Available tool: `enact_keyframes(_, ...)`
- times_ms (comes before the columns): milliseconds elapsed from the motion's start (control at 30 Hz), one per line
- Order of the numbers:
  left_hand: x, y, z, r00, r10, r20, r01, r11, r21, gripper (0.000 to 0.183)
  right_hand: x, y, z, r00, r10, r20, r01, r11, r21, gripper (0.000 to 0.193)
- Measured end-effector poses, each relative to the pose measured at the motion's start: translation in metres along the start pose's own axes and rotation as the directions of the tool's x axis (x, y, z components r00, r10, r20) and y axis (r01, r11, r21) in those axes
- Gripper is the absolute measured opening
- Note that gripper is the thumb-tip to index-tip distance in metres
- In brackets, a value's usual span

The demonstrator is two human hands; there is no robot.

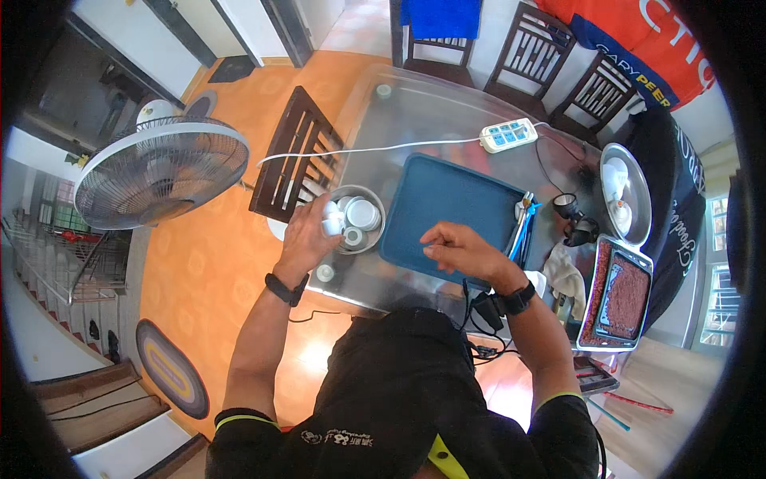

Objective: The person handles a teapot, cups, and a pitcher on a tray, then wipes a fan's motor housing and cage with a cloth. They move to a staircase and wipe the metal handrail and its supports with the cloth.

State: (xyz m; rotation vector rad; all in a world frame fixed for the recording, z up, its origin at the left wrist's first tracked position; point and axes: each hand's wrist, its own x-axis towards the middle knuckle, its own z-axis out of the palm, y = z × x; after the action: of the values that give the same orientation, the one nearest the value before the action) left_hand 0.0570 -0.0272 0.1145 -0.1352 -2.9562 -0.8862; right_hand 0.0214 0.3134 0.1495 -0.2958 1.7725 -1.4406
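My left hand [306, 237] is closed on a small white rounded piece [331, 219], its exact kind unclear, at the left rim of a metal bowl [381, 226]. Inside the bowl lie several white round parts [363, 214] that look like caps or lids; one is ring-shaped. My right hand [467, 254] hovers above the near part of a dark blue tray [455, 191]. Its fingers curl inward, and I see nothing in them. Pen-like tools [523, 219], some with blue parts, lie along the tray's right edge.
A white power strip [509, 135] sits beyond the tray, its cable running left. To the right stand a metal basin [638, 219] with white items, a dark lamp-like device [576, 219], a cloth [565, 279] and a container of reddish-brown grains [626, 295]. A fan [163, 172] stands left.
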Motion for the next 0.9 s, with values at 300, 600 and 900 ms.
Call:
enact_keyframes(300,0.018,0.001,0.006,0.998,0.007,0.054,-0.020,0.972,0.236,0.070,-0.018,0.018,-0.008,0.995,0.023,-0.095,-0.021,1.000,0.024,0.028)
enact_keyframes(600,0.025,0.000,0.002,0.997,-0.007,0.071,-0.013,0.960,0.281,0.064,-0.015,0.026,-0.004,0.995,0.036,-0.095,-0.034,0.999,0.024,0.028)
enact_keyframes(900,0.015,-0.004,0.028,0.991,-0.056,0.118,0.012,0.939,0.343,0.061,-0.012,0.033,-0.002,0.997,0.038,-0.074,-0.039,0.999,-0.012,0.030)
